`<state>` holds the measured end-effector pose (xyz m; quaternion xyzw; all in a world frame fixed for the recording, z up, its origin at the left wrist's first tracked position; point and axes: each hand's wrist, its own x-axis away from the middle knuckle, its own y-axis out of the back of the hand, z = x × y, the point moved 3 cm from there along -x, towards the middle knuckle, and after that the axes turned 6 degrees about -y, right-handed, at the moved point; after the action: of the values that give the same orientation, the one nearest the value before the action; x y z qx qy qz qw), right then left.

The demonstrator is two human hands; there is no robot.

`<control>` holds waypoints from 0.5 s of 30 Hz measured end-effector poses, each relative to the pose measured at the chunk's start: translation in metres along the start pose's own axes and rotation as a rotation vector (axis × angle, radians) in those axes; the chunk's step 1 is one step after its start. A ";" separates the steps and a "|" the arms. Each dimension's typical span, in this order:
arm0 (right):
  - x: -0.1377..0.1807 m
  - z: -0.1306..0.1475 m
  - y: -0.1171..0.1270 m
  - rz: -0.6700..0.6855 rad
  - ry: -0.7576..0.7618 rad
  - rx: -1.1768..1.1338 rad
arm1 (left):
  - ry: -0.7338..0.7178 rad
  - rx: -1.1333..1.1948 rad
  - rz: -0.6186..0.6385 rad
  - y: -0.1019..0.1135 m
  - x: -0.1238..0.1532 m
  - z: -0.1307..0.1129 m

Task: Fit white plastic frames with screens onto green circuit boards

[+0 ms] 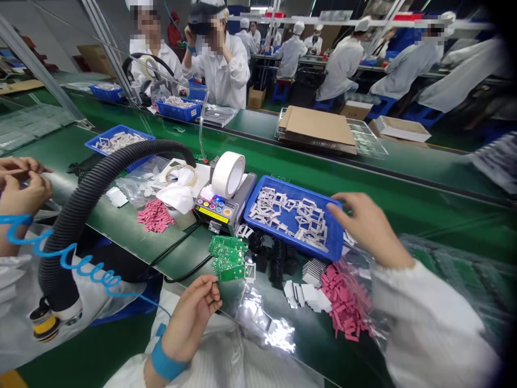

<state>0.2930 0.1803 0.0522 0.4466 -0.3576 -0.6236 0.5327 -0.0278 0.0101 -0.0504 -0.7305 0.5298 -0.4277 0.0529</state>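
Observation:
My left hand [194, 304] is closed at the front edge of the bench, fingertips pressed together; I cannot make out anything between them. A blue band circles that wrist. Just beyond its fingertips lie green circuit boards [228, 254], with a small white frame [250, 272] at their right end. My right hand [365, 223] hovers at the right end of a blue tray [297, 245], thumb and fingers apart near the rim, with nothing seen in them. White plastic frames [311, 218] are scattered inside the tray. Black parts [269, 253] lie between the boards and the tray.
Pink strips [347, 302] and white pads [309, 296] lie at the right. A tape dispenser [222, 207] carries a white tape roll [229, 173]. A black hose [100, 172] arches at the left, near a co-worker's hands [24, 186] and a coiled blue cord [72, 258].

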 end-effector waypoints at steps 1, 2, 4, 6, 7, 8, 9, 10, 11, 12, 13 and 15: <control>0.025 0.022 -0.007 0.064 0.069 -0.031 | 0.000 -0.005 0.010 -0.002 0.000 0.001; 0.052 0.044 -0.018 0.155 0.166 -0.062 | 0.004 -0.007 0.023 -0.005 0.000 0.002; 0.101 0.084 -0.047 0.331 0.392 -0.035 | 0.017 -0.003 0.065 -0.009 0.001 0.005; 0.130 0.107 -0.076 0.318 0.406 0.064 | 0.029 0.001 0.118 -0.014 0.001 0.009; 0.138 0.115 -0.090 0.306 0.403 0.088 | 0.034 0.002 0.142 -0.016 0.002 0.010; 0.142 0.119 -0.100 0.292 0.400 0.106 | 0.040 -0.001 0.166 -0.017 0.003 0.011; 0.143 0.122 -0.108 0.282 0.402 0.111 | 0.050 -0.011 0.191 -0.018 0.004 0.012; 0.143 0.123 -0.112 0.274 0.410 0.113 | 0.066 -0.028 0.216 -0.019 0.006 0.013; 0.142 0.124 -0.113 0.265 0.419 0.109 | 0.087 -0.050 0.242 -0.020 0.008 0.013; 0.143 0.124 -0.112 0.253 0.429 0.099 | 0.111 -0.071 0.264 -0.020 0.011 0.014; 0.145 0.125 -0.108 0.242 0.440 0.083 | 0.135 -0.087 0.282 -0.020 0.014 0.014; 0.154 0.128 -0.099 0.221 0.468 0.039 | 0.175 -0.082 0.305 -0.020 0.019 0.016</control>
<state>0.1335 0.0422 -0.0220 0.5472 -0.2833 -0.4344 0.6570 -0.0007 -0.0026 -0.0395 -0.6032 0.6540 -0.4547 0.0411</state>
